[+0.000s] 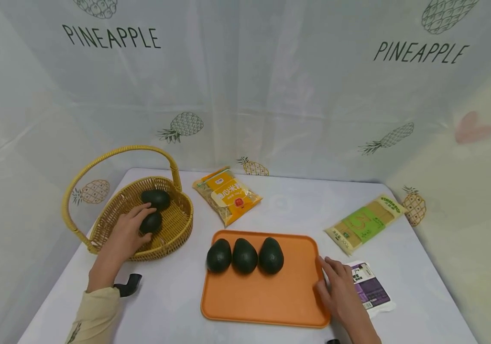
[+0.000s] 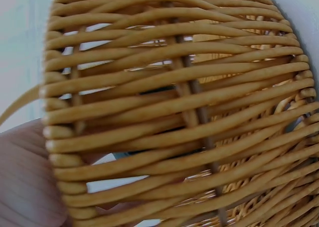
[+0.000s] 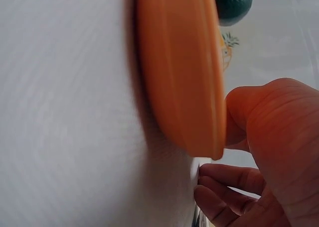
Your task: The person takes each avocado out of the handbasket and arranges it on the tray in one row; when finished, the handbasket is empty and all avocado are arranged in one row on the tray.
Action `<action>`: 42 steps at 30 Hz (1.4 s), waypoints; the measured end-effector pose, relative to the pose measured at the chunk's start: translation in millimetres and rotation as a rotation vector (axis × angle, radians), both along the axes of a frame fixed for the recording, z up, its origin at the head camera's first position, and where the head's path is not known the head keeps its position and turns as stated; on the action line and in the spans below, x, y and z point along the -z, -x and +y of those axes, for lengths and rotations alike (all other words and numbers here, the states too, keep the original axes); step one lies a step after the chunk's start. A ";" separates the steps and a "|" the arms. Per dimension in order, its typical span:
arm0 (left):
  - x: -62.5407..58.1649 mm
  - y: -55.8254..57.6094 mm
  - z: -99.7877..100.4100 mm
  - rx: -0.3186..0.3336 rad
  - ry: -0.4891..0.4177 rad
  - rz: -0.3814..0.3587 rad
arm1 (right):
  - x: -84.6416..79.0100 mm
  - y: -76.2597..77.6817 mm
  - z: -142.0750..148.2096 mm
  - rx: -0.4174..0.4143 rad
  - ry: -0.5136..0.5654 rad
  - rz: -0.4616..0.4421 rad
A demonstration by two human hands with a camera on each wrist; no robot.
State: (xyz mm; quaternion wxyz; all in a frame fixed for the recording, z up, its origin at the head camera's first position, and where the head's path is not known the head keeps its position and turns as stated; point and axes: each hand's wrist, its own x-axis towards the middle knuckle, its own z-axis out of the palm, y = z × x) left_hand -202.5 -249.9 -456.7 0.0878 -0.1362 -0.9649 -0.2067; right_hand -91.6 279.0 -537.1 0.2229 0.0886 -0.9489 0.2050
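In the head view my left hand [image 1: 126,234] reaches into a yellow wicker basket [image 1: 180,229], its fingers and thumb around a dark green avocado [image 1: 151,223]. Another avocado [image 1: 157,199] lies just behind it in the basket. Woven strands [image 2: 189,112] cover most of the left wrist view and largely hide the grasp. My right hand [image 1: 340,289] holds the right rim of an orange tray [image 1: 267,301], thumb over the edge; its other fingers curl loosely outside, as the right wrist view shows. Three avocados [image 1: 245,256] stand in a row at the tray's back left.
A yellow-orange grain packet [image 1: 228,196] lies behind the tray. Noodles in a green-banded pack [image 1: 365,222] lie at the back right. A white and purple packet [image 1: 372,289] sits beside my right hand. The basket's tall handle [image 1: 118,152] arches over its far left side.
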 end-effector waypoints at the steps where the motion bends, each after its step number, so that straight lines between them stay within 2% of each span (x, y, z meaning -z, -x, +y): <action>1: -1.2 -1.3 0.5 -0.001 0.000 0.003 | -0.3 -0.1 -0.3 0.001 0.000 -0.002; 7: -6.8 -9.1 1.7 -0.014 -0.006 -0.011 | -3.6 -1.1 -3.1 0.013 0.007 -0.050; 10: -9.3 -12.8 0.9 -0.008 -0.008 0.004 | -5.5 -1.1 -4.2 0.012 0.012 -0.080; 19: -8.3 -23.7 -2.5 0.061 -0.027 0.225 | -6.5 -1.9 -5.8 0.015 0.015 -0.095; 24: -6.7 -25.5 -1.1 0.094 -0.053 0.283 | -3.9 -4.1 -3.7 0.028 0.011 -0.071; 29: -9.4 -22.2 1.9 0.110 -0.054 0.306 | -3.5 -3.8 -4.1 0.033 0.018 -0.036; 38: -14.4 -22.9 2.8 0.124 -0.104 0.295 | -9.3 -1.7 -3.5 0.048 0.032 -0.136; 42: -13.3 -25.5 1.7 0.126 -0.118 0.304 | -10.4 -0.1 -4.1 0.038 0.030 -0.141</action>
